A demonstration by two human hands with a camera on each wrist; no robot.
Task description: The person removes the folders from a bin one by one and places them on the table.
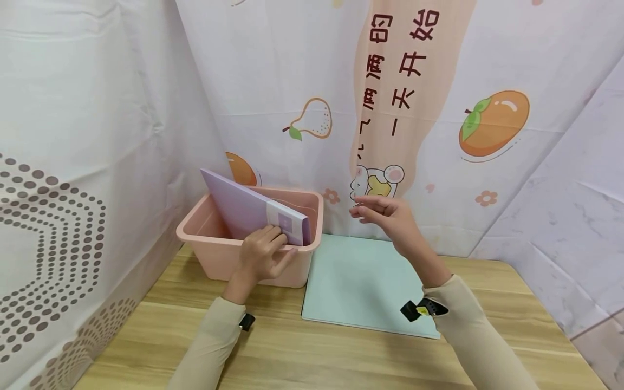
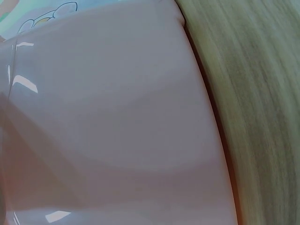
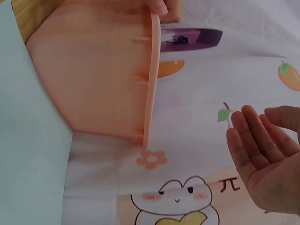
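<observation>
A pink plastic basket [image 1: 214, 246] stands at the left back of the table, and a purple folder [image 1: 234, 208] with a white label band leans in it, its upper left corner sticking up past the rim. At the basket's front rim, my left hand [image 1: 260, 252] grips with the fingers over the edge beside the folder's label and the thumb on the outside. The left wrist view is filled by the basket's wall [image 2: 117, 117]. My right hand [image 1: 390, 216], also in the right wrist view [image 3: 267, 154], hovers with loosely bent fingers and holds nothing. Below it lies a flat mint-green folder [image 1: 361, 287].
The wooden table [image 1: 302, 357] runs along the front. Behind it hangs a white printed curtain [image 1: 292, 65] with fruit pictures and lettering, and more curtain closes off the left and right sides. A black strap [image 1: 424, 310] circles the right wrist.
</observation>
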